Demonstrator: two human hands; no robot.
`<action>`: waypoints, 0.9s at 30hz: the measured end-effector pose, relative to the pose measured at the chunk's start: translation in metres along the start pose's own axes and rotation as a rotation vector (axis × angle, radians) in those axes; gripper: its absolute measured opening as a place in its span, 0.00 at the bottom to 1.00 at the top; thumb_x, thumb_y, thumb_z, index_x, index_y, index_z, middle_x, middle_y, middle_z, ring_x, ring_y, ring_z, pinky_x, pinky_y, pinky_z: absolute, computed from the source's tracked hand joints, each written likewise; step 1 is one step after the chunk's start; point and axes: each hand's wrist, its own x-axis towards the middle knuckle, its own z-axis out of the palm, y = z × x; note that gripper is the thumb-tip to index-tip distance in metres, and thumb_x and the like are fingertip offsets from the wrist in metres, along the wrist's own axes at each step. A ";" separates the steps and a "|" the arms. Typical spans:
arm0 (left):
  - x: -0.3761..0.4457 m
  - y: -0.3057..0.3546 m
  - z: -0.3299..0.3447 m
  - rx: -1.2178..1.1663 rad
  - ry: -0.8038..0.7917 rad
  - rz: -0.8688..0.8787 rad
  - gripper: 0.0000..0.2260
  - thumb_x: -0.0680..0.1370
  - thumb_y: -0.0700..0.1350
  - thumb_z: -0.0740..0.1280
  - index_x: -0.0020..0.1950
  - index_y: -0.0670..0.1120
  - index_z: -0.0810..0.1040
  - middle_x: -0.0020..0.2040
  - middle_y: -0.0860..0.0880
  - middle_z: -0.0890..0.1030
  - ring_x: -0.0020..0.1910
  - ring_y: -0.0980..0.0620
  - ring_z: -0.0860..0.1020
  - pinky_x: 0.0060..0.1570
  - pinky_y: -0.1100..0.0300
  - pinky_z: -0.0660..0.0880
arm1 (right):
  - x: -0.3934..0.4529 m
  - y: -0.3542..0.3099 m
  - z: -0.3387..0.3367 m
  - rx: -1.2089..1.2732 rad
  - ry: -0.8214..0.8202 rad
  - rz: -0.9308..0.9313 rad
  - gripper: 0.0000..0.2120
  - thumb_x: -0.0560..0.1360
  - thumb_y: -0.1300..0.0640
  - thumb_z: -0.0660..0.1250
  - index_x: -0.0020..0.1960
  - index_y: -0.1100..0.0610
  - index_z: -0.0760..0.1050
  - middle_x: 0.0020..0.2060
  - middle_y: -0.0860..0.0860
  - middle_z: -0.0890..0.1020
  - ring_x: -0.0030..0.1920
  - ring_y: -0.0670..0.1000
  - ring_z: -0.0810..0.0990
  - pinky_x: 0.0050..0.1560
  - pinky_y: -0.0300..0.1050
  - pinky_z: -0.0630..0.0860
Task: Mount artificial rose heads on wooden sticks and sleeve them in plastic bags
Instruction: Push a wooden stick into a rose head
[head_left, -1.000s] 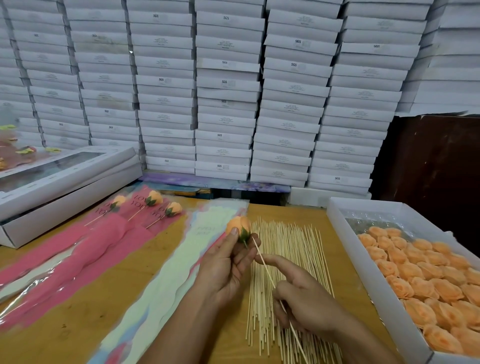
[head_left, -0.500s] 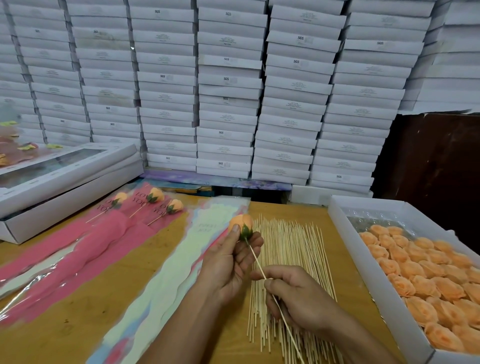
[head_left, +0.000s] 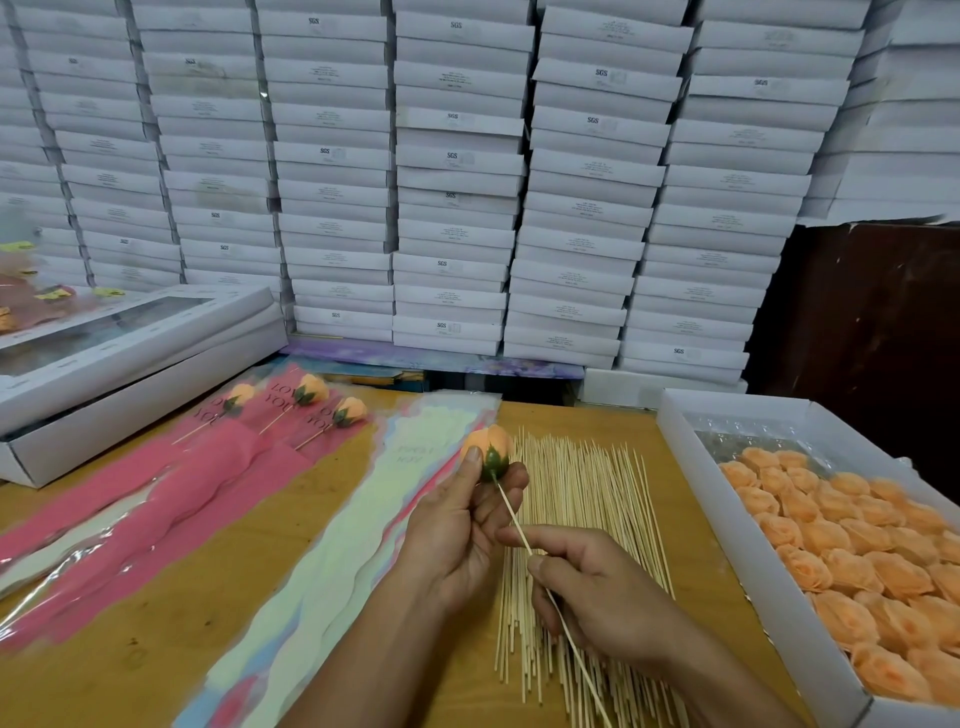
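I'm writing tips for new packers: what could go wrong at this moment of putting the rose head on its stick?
The thin wooden stick could bend or snap as the right hand pushes it. The left hand could crush the rose head. The stick's trailing end may scatter the loose stick pile.

Left hand (head_left: 457, 525) raised, thumb and fingers curled in a pinching grip. Right hand (head_left: 597, 592) lower, beside it, thumb and forefinger pinched together, remaining fingers curled. Both forearms bare.
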 end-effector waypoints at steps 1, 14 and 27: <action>0.000 0.000 0.000 -0.001 -0.002 0.000 0.14 0.81 0.44 0.65 0.60 0.35 0.77 0.51 0.33 0.83 0.42 0.47 0.86 0.34 0.61 0.82 | 0.000 0.000 0.000 0.002 0.000 -0.001 0.20 0.84 0.60 0.56 0.59 0.35 0.77 0.27 0.50 0.78 0.22 0.45 0.69 0.24 0.36 0.67; -0.003 -0.001 0.002 0.060 -0.048 0.029 0.19 0.74 0.46 0.68 0.60 0.36 0.77 0.52 0.35 0.84 0.45 0.47 0.86 0.36 0.61 0.82 | 0.001 0.003 -0.002 0.010 -0.011 -0.027 0.25 0.84 0.58 0.56 0.55 0.27 0.77 0.27 0.50 0.78 0.22 0.46 0.70 0.23 0.37 0.68; -0.005 0.001 0.004 -0.014 -0.047 0.013 0.13 0.81 0.44 0.64 0.59 0.36 0.77 0.49 0.36 0.85 0.42 0.49 0.86 0.34 0.62 0.82 | 0.000 0.005 -0.005 0.041 -0.036 -0.062 0.21 0.83 0.56 0.57 0.62 0.32 0.76 0.27 0.50 0.78 0.20 0.44 0.70 0.22 0.35 0.67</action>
